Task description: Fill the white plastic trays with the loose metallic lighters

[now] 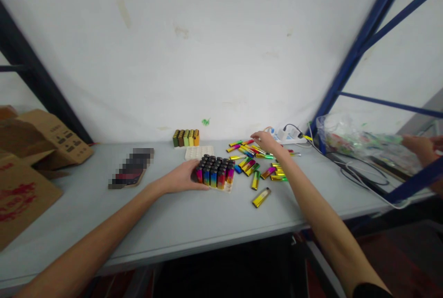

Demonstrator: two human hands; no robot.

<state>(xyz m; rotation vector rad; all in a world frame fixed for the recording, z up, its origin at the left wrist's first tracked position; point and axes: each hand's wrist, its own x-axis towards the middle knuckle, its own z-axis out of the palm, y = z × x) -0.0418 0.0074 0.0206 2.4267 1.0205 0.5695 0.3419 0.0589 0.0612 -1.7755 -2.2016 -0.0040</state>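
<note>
My left hand is wrapped against the left side of a white tray filled with upright lighters. These have black tops and shiny rainbow-coloured bodies, and a few slots at the tray's right end hold none. Over the back of a loose heap of shiny lighters hovers my right hand, fingers a little bent and apart, with nothing visible in them. One yellow lighter lies nearer the front edge. Behind the filled tray rests a second white tray with bare slots.
A block of green, yellow and orange lighters stands by the wall. Left are a blurred phone-like object and cardboard boxes. A power strip, cables and blue frame stand right, where another person's hand touches plastic bags.
</note>
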